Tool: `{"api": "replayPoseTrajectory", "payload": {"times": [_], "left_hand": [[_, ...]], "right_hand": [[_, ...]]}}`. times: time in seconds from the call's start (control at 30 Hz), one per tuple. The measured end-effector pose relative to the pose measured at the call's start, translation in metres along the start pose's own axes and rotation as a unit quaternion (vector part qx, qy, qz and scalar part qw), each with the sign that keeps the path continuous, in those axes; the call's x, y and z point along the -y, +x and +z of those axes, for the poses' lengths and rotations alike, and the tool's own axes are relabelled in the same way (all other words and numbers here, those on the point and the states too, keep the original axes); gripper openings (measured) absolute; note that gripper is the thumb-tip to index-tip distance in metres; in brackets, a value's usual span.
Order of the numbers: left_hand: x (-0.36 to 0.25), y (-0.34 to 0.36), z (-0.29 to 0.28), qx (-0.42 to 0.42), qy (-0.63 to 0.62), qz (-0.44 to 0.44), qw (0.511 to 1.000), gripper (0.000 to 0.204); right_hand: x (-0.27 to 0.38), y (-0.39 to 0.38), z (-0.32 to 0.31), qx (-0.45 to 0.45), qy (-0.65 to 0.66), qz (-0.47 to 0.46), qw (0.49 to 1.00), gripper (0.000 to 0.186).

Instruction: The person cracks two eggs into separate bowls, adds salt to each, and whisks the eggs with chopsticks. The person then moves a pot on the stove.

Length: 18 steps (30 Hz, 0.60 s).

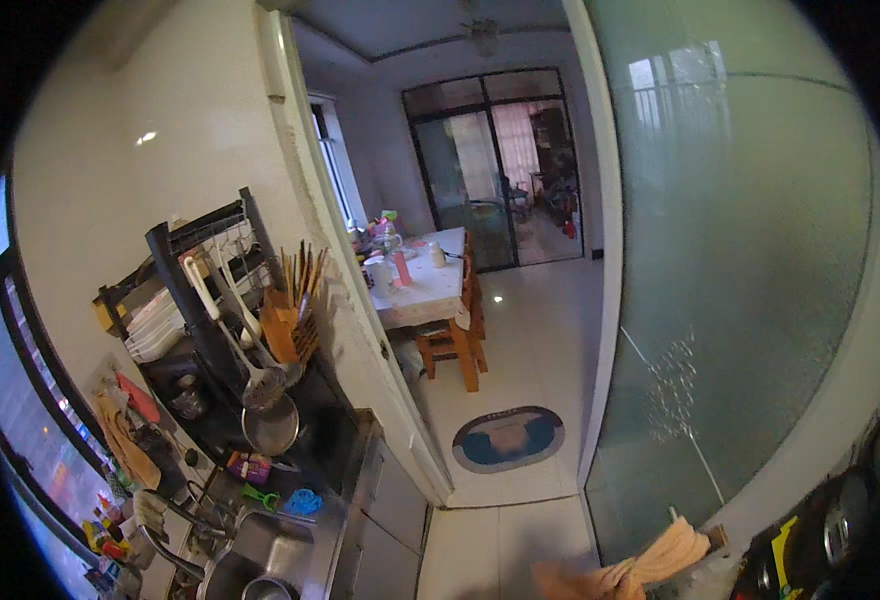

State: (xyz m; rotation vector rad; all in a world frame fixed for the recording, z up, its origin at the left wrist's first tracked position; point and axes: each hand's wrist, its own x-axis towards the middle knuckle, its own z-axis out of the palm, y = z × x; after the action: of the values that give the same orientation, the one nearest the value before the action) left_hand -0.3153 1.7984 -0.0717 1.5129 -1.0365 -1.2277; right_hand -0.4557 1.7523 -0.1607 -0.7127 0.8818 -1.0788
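- Peach cloth (668,553): at the lower edge, right of centre, gathered near its middle.
- Blurred shape (563,578): against the cloth's left end; cannot be confirmed as the right grip.
- Right grip: state cannot be told.
- Left grip: outside the view; state cannot be told.
- Glass panel (740,300): behind the cloth.
- Oval mat (507,438): beyond, on the floor.
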Motion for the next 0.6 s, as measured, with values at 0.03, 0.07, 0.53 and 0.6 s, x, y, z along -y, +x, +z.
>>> {"api": "replayPoseTrajectory", "payload": {"times": [0.03, 0.07, 0.53, 0.6], "left_hand": [[-0.005, 0.002, -0.017, -0.009, 0.001, 0.006, 1.0, 0.069], [-0.01, 0.003, -0.036, -0.019, 0.006, 0.012, 1.0, 0.07], [-0.284, -0.076, -0.521, -0.685, 0.326, 0.258, 0.598, 0.037], [-0.286, -0.085, -0.559, -0.692, 0.377, 0.232, 0.571, 0.036]], "right_hand": [[-0.006, 0.006, 0.002, 0.004, -0.001, 0.008, 1.0, 0.034], [-0.013, 0.01, 0.002, 0.002, -0.005, 0.016, 1.0, 0.035], [-0.112, 0.051, 0.001, -0.045, 0.025, 0.098, 0.994, 0.043], [-0.13, 0.05, -0.008, -0.015, 0.14, 0.133, 0.981, 0.044]]}}
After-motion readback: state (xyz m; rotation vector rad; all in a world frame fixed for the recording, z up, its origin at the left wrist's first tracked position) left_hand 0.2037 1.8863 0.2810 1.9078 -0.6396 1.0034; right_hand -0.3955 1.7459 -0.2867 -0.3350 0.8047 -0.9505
